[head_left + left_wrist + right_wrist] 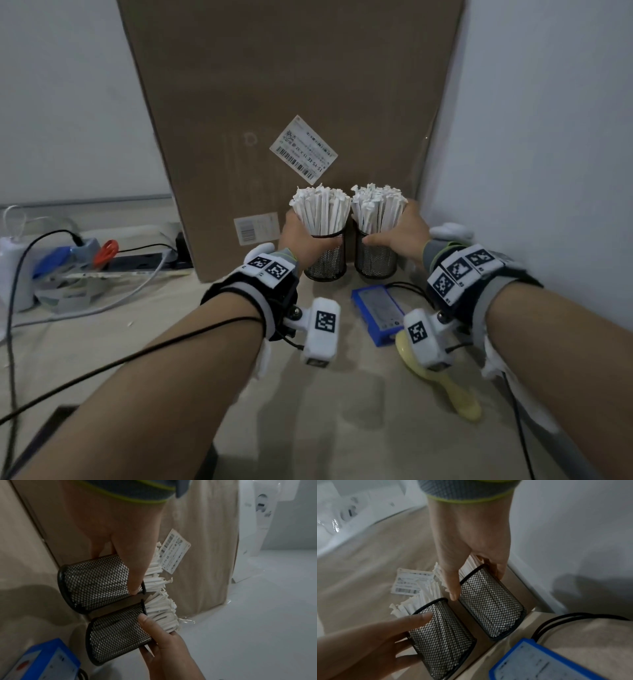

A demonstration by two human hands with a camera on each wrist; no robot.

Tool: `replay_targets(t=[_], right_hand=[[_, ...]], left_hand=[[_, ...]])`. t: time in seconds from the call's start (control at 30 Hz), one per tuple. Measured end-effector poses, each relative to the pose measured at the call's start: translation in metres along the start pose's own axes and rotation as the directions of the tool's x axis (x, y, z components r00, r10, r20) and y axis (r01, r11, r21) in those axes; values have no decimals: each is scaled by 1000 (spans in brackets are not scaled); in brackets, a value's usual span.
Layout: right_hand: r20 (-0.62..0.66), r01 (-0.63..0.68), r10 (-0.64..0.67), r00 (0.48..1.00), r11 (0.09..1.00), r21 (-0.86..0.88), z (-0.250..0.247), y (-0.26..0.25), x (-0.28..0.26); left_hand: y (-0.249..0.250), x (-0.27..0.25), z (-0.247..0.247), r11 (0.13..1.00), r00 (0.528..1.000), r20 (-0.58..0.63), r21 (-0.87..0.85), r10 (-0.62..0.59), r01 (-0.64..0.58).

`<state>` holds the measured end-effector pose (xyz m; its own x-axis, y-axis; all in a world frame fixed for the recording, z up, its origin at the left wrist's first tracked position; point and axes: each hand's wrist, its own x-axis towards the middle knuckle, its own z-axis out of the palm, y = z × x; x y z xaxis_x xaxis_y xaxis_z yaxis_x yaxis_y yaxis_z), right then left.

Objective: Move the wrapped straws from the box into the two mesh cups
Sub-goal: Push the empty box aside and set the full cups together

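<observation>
A: Where do the fingers sit?

B: The left hand [301,234] curls round the left mesh cup [325,257] near its rim, thumb across the front, just left of centre in the head view. The right hand [404,233] mirrors it on the right mesh cup [375,255], thumb on the front mesh and the other fingers wrapped behind, as the right wrist view shows at upper centre.

A: And the straws?

B: The wrapped straws [322,212] stand upright in both cups, packed tight, their crimped paper tips fanning out well above the rims. The cups stand side by side, a narrow gap between them, just in front of the big cardboard box [291,102] that fills the upper middle of the frame. The transfer looks finished; what remains seems to be settling the cups.

A: What could go wrong?

B: Judging by how far the straws rise above the mesh, the cups are likely top-heavy. A squeeze high up or a quick release could tip one toward the box or against its neighbour and spill straws. The blue battery pack [378,311] and its black cable [407,286], lower centre near the right wrist, could catch a withdrawing hand and jog the right cup.
</observation>
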<state>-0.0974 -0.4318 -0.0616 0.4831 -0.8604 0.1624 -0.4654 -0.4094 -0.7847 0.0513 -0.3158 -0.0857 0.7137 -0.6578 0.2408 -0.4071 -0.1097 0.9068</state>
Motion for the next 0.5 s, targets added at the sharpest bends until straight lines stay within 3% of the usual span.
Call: replay_targets(t=[0.5], right_hand=[[15,-18,17,1000,997,70,19,47,24]], left_hand=[[-32,13,45,994,991,96,-36,-95,99]])
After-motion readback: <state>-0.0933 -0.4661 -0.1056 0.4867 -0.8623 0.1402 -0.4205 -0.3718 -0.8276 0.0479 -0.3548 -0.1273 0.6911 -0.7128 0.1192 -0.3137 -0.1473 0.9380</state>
